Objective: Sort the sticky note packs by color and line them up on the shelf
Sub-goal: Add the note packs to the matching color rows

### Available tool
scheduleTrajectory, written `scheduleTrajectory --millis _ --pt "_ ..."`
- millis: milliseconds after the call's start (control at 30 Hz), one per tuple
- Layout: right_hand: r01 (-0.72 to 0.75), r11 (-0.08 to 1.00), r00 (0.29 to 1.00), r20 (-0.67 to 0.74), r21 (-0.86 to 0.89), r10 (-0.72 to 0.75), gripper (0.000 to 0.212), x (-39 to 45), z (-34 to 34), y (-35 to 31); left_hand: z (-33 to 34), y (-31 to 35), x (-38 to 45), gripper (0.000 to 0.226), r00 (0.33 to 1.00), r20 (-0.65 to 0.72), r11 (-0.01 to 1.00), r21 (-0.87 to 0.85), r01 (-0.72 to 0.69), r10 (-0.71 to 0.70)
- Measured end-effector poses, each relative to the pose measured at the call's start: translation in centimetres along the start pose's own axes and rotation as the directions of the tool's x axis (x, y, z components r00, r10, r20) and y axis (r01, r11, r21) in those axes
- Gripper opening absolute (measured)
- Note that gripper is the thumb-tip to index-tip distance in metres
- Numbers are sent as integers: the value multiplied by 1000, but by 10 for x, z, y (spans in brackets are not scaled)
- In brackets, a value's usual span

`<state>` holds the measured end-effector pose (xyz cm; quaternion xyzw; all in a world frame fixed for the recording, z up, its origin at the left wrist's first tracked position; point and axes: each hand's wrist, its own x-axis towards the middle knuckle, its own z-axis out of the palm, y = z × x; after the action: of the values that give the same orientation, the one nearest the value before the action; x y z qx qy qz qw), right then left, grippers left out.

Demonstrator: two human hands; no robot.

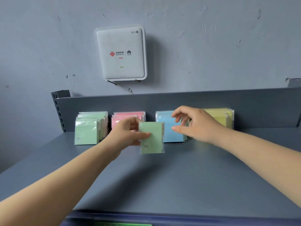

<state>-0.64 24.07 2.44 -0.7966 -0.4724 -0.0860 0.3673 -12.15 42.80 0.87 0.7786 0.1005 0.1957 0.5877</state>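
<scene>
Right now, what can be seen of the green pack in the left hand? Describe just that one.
The green pack is a flat, pale green pad of sticky notes in a clear, glossy wrapper, with small dark print near its lower left corner. It is held upright, front facing the camera, above the shelf, in front of the gap between the pink and blue rows. The left hand pinches its left edge, thumb on the front, fingers behind. Nothing else touches it.
</scene>
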Motion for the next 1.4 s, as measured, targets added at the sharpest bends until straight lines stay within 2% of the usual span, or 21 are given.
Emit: scheduleTrajectory --millis 200,300,567,700,833,967,1067,1200,1400 --pt "-59 996 993 102 73 52 28 14 50 -42 -41 -11 -2 21 999 32 997 76 -33 30" --pt "-79 994 991 113 76 70 29 25 72 -55 -67 -17 -2 26 999 39 994 106 -32 28" --pt "-68 997 990 123 25 64 20 62 133 -95 -139 -34 1 20 998 69 966 257 -25 8" --pt "-68 998 992 106 0 67 21 80 164 -115 -174 -46 3 20 999 51 955 295 -24 9" --pt "-56 997 995 86 -44 60 21 98 185 -129 -197 -57 9 23 997 -25 909 413 -54 71" --pt "-50 987 997 51 -152 59 20 114 202 -137 -216 -65 18 28 979 -56 778 617 -120 195" --pt "-22 957 1000 13 -290 26 22 122 212 -141 -224 -70 23 31 963 -67 710 689 -143 259" --pt "-2 911 999 -33 -412 -13 27 127 219 -142 -228 -73 30 33 953 -60 604 785 -137 296" --pt "7 814 999 -22 -580 -24 38 131 224 -138 -228 -71 36 45 947 -9 349 931 -110 322"
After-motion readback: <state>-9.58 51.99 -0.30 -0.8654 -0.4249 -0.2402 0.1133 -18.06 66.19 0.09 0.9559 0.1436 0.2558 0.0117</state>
